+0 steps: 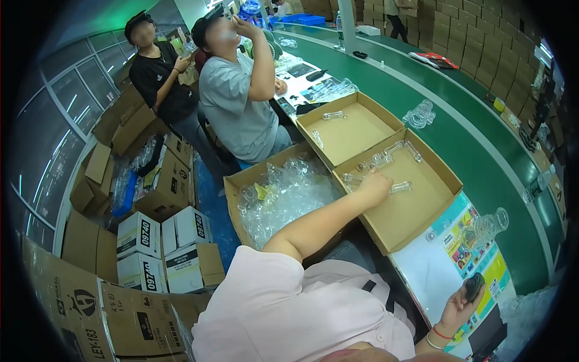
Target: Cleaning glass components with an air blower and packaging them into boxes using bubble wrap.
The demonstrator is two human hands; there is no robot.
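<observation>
My left hand (375, 186) reaches into a shallow cardboard tray (422, 226) and rests with curled fingers on a clear tube-shaped piece (401, 187). Whether it grips the piece is unclear. Several more clear pieces (386, 158) lie at the tray's far end. My right hand (459, 309), with a red band on the wrist, is raised at the lower right. It holds a small dark oval object (474, 285) above a colourful printed sheet (482, 265) on the white table.
A second cardboard tray (350, 133) holds two clear pieces. A carton of clear plastic wrapping (283, 193) stands by my left arm. A green conveyor belt (476, 145) curves past on the right. A clear glass piece (491, 224) lies on the sheet. Two people (235, 96) sit beyond, and cartons (163, 241) are stacked on the floor.
</observation>
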